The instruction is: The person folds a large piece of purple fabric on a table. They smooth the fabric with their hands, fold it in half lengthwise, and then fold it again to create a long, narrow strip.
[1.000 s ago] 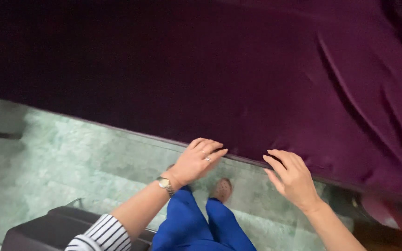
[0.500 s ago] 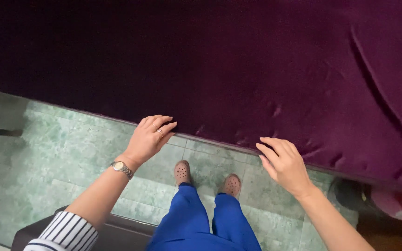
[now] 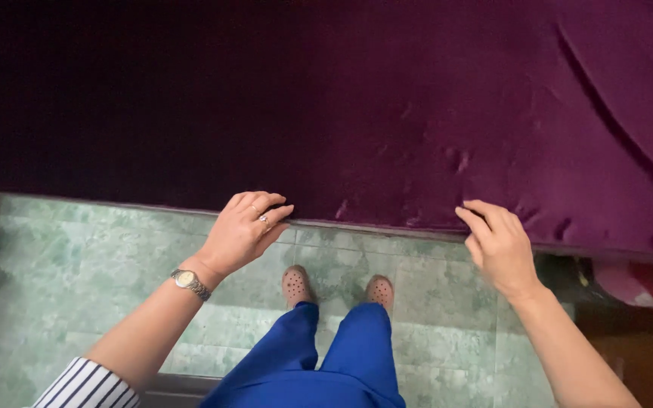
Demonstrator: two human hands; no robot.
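1. A dark purple velvet cloth (image 3: 387,106) covers the whole upper part of the view, and its lower edge runs straight across above a pale green tiled floor (image 3: 62,279).
2. The left hand (image 3: 245,230) sits at that edge with fingers curled over the hem; it looks to be pinching the fabric, though the fingertips are partly hidden, so I cannot be sure.
3. The right hand (image 3: 500,245) is at the same edge, well apart from the left, fingers bent and touching the cloth beside small wrinkles.
4. A metal wristwatch (image 3: 189,282) is on the left wrist, above a striped sleeve (image 3: 88,387).
5. Blue trousers (image 3: 319,355) and tan perforated clogs (image 3: 296,284) stand on the tiles between the two arms.
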